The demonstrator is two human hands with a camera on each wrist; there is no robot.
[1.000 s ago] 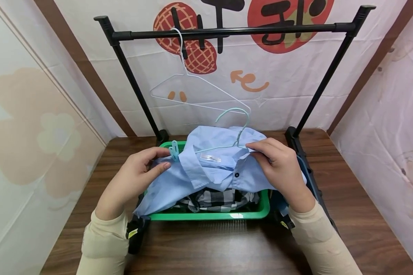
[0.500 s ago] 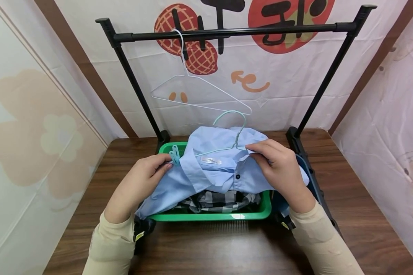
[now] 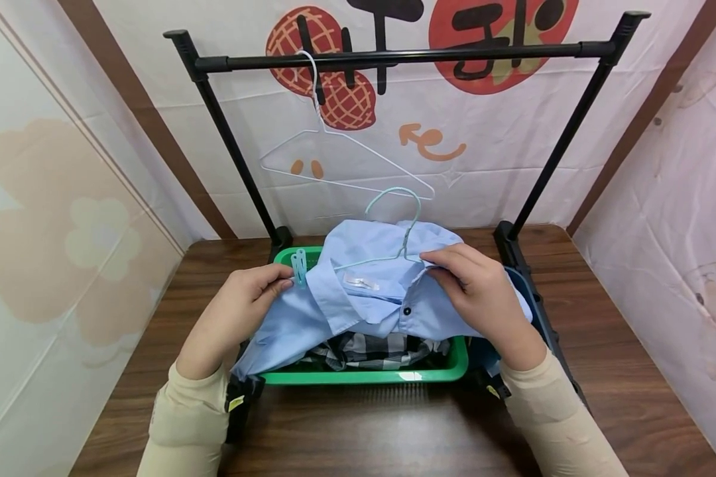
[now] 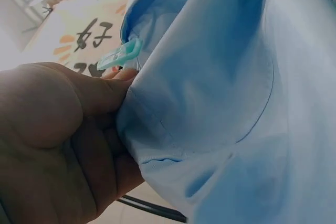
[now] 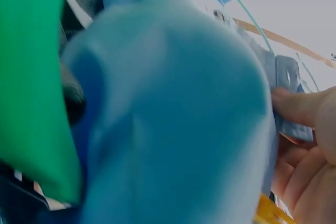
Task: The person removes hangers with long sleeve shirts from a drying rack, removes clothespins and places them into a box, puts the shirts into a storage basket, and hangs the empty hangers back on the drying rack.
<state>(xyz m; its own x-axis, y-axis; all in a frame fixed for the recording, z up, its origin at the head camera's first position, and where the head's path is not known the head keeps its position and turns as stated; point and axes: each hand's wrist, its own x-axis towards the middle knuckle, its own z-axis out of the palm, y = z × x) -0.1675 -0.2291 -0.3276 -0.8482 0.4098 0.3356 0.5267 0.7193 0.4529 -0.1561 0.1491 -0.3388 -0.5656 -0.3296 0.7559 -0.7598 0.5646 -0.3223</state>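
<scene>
A light blue shirt (image 3: pixel 298 318) with a collar and dark button is spread on a mint-green wire hanger (image 3: pixel 370 260), whose hook stands up above the collar. A light blue clothespin (image 3: pixel 299 266) is clipped at the shirt's left shoulder. Just beside it, my left hand (image 3: pixel 233 315) pinches the shirt's shoulder edge between thumb and fingers, as the left wrist view also shows. On the other side, my right hand (image 3: pixel 480 291) pinches the shirt near the collar, close to the hanger wire. In the right wrist view, the thumb presses on the cloth; the hanger's far end is hidden.
Below the shirt is a green basket (image 3: pixel 364 377) with a black-and-white checked garment (image 3: pixel 372 350) inside. A black rack bar (image 3: pixel 406 56) crosses above, bearing a white wire hanger (image 3: pixel 346 136). A blue container (image 3: pixel 522 288) stands at right on the wooden table (image 3: pixel 346 437).
The left thumb and fingers have come together on the shirt beside the clothespin. The green hanger's hook has shifted a little to the left. The right hand has hardly moved.
</scene>
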